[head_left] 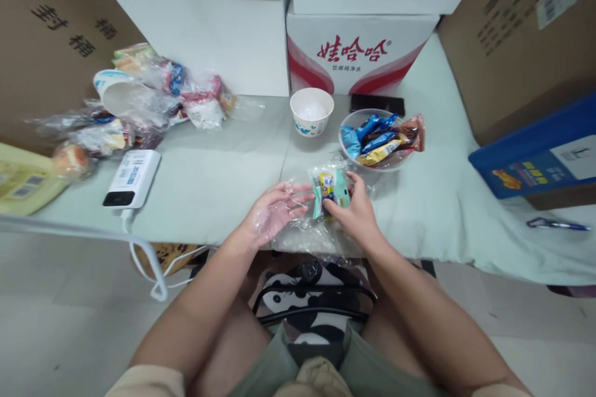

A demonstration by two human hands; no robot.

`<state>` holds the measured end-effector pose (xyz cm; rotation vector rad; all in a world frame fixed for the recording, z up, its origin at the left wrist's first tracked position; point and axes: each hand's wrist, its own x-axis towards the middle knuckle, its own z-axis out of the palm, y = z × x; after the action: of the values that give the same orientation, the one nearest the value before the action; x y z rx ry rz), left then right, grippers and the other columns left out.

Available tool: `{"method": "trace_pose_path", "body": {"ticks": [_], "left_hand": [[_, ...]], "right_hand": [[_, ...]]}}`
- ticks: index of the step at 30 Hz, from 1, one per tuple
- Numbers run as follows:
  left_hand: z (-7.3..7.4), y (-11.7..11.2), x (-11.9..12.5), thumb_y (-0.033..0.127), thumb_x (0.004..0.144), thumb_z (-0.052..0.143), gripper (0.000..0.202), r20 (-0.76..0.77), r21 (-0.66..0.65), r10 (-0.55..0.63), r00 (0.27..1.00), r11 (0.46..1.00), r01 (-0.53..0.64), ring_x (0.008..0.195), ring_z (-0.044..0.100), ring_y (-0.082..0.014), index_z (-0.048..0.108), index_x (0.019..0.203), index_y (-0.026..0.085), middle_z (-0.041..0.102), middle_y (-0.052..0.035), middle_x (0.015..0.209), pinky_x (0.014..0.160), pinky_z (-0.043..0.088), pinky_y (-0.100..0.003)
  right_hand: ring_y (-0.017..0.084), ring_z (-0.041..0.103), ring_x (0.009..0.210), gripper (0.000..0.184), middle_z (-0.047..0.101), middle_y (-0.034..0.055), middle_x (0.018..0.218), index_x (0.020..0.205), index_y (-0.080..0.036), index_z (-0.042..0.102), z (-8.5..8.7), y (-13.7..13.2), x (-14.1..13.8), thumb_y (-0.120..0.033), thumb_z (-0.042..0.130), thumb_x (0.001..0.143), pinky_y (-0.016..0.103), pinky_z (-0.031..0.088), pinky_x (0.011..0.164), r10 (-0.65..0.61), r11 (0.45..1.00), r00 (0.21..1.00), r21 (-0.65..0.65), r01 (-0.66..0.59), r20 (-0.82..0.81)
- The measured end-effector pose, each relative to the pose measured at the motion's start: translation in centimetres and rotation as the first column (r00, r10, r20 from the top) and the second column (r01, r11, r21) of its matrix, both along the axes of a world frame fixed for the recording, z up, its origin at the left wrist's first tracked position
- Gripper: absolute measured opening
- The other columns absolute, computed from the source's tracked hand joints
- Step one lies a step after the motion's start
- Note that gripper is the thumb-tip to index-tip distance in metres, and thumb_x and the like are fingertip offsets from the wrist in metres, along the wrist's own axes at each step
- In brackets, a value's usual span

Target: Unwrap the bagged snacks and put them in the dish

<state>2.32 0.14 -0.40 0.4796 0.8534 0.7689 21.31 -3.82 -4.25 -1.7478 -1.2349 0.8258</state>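
In the head view my right hand (356, 209) is closed around small wrapped snack packets (331, 189), teal and yellow, with the thumb pressed on their near side. A clear plastic bag (316, 237) lies crumpled under and around the packets. To their left is my left hand (278, 211), fingers spread, with clear film draped over the fingers and palm; the fingertips come close to the packets. Beyond the hands stand a paper cup (311, 116) with clear plastic inside and a clear round bowl (372, 164) full of blue, yellow and brown wrapped snacks.
Filled clear bags (205, 99) and a tipped paper cup (116, 90) lie at the back left. A white power bank (135, 177) with a cable sits nearer. Cartons (358, 53) wall the back, with a dark phone (377, 104) before them. At right are a blue box (535, 155) and a pen (559, 224).
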Motion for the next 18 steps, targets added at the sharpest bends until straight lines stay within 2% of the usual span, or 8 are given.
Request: {"method": "trace_pose_path", "body": {"ticks": [2, 6, 10, 12, 15, 18], "left_hand": [[0.4, 0.2, -0.1, 0.018, 0.066, 0.069, 0.015, 0.015, -0.014, 0.024, 1.0, 1.0, -0.023, 0.099, 0.073, -0.0257, 0.058, 0.076, 0.019, 0.075, -0.0122, 0.112, 0.08, 0.056, -0.032], [0.7, 0.7, -0.6, 0.018, 0.066, 0.065, 0.013, 0.033, -0.006, 0.145, 0.989, 0.989, -0.145, 0.094, 0.074, -0.0226, 0.055, 0.074, 0.019, 0.076, -0.0097, 0.102, 0.074, 0.056, -0.028], [0.4, 1.5, -1.5, 0.019, 0.065, 0.061, 0.01, 0.034, -0.03, 0.304, 0.952, 0.953, -0.303, 0.089, 0.073, -0.0184, 0.052, 0.071, 0.02, 0.073, -0.0056, 0.091, 0.072, 0.055, -0.025], [0.2, 1.9, -2.0, 0.018, 0.066, 0.059, 0.007, -0.005, -0.06, 0.369, 0.93, 0.928, -0.368, 0.084, 0.071, -0.0157, 0.052, 0.07, 0.019, 0.071, -0.0049, 0.088, 0.071, 0.055, -0.024], [0.0, 2.3, -2.6, 0.017, 0.069, 0.055, 0.006, -0.031, -0.103, 0.432, 0.901, 0.896, -0.433, 0.079, 0.07, -0.0125, 0.049, 0.067, 0.018, 0.069, -0.0041, 0.086, 0.07, 0.054, -0.021], [0.0, 2.4, -2.8, 0.016, 0.072, 0.053, 0.01, -0.026, -0.119, 0.463, 0.886, 0.879, -0.462, 0.077, 0.069, -0.0114, 0.046, 0.065, 0.018, 0.067, -0.0037, 0.085, 0.069, 0.054, -0.02]], "right_hand": [[0.028, 0.068, 0.089, 0.069, 0.069, 0.0126, 0.107, 0.133, -0.018, 0.044, 0.1, -0.1, 0.2, -0.037, 0.07, 0.071, 0.044, 0.053, 0.082, 0.03, 0.999, 0.999, 0.013, -0.03, -0.015], [0.027, 0.064, 0.103, 0.054, 0.066, 0.012, 0.116, 0.122, -0.021, 0.051, 0.1, -0.4, 0.5, -0.034, 0.067, 0.072, 0.044, 0.051, 0.092, 0.042, 0.983, 0.996, 0.177, -0.055, 0.076], [0.022, 0.064, 0.095, 0.053, 0.066, 0.0071, 0.108, 0.122, -0.024, 0.047, -0.1, -0.6, 0.2, -0.033, 0.066, 0.075, 0.039, 0.053, 0.085, 0.04, 0.961, 0.996, 0.271, -0.06, 0.08], [0.021, 0.066, 0.097, 0.053, 0.066, 0.0079, 0.112, 0.124, -0.024, 0.045, 0.1, -0.9, -0.1, -0.032, 0.065, 0.076, 0.039, 0.054, 0.086, 0.032, 0.952, 0.996, 0.301, -0.057, 0.086], [0.025, 0.066, 0.109, 0.05, 0.067, 0.0107, 0.12, 0.125, -0.024, 0.05, 1.1, -1.9, -0.4, -0.031, 0.066, 0.079, 0.045, 0.052, 0.095, 0.023, 0.933, 0.976, 0.346, -0.099, 0.217], [0.029, 0.066, 0.115, 0.038, 0.071, 0.0099, 0.117, 0.118, -0.026, 0.057, 3.4, -3.3, 0.6, -0.027, 0.064, 0.081, 0.05, 0.05, 0.101, 0.039, 0.892, 0.917, 0.399, -0.21, 0.396]]}}
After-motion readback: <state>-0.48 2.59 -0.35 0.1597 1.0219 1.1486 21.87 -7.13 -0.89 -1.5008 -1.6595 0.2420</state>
